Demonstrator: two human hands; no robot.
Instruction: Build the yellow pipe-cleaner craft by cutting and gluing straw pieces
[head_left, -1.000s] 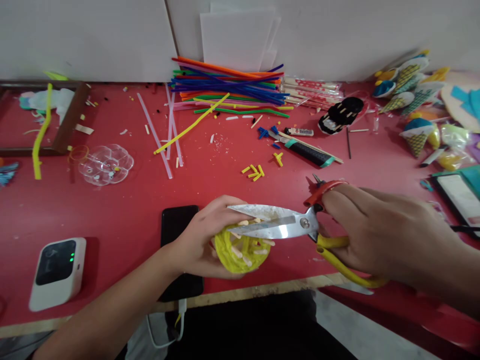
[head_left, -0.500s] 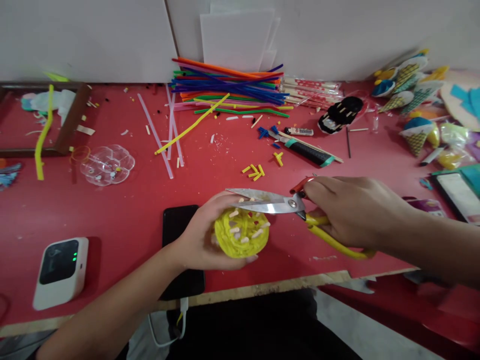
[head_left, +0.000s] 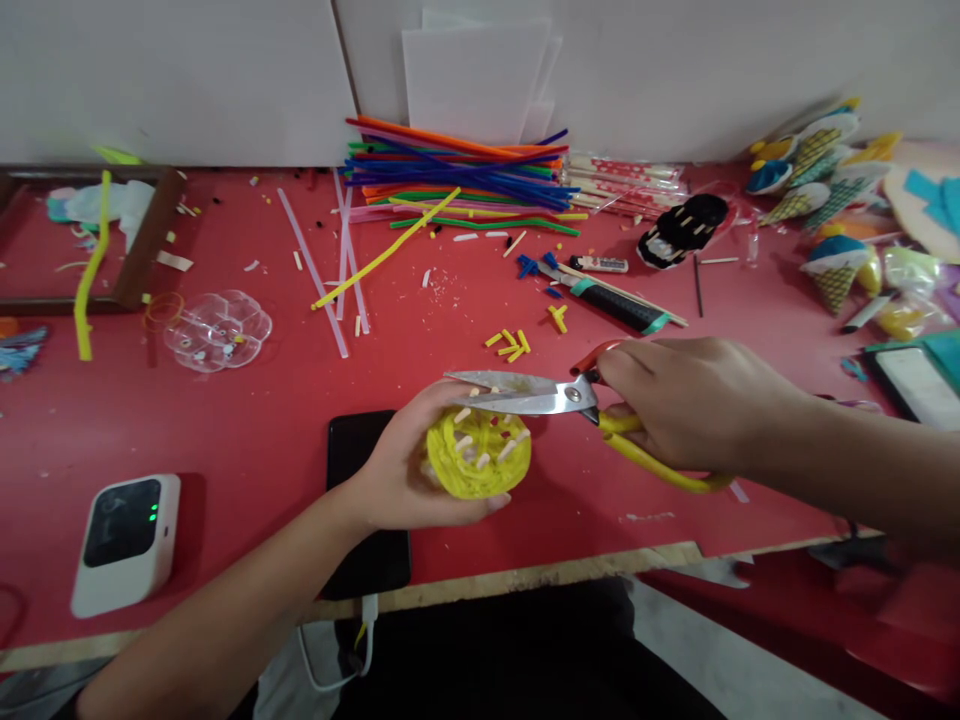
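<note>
We hold the yellow cup [head_left: 472, 478] over the worktop [head_left: 585, 505], fingers of our left hand [head_left: 397, 465] clamped round its nine-o'clock side; our right hand [head_left: 667, 400], toward three o'clock, has fingers clamped on the scissors [head_left: 573, 394]. Trimming twelve-o'clock stick ends [head_left: 463, 415] seems safest with left fingers below the blades [head_left: 517, 403].

One head-worn camera gives a single wide view, from the person's own side of the bench [head_left: 247, 430], facing forward and sharply down. The dark lap [head_left: 517, 650] fills the bottom middle, the wall [head_left: 225, 80] the top. Left forearm [head_left: 247, 570] and right forearm [head_left: 847, 450] reach in from the lower left and the right edge. The scissors [head_left: 559, 397] sit close, about mid-frame; the pipe cleaners [head_left: 465, 175] lie farther off, by the wall.
</note>
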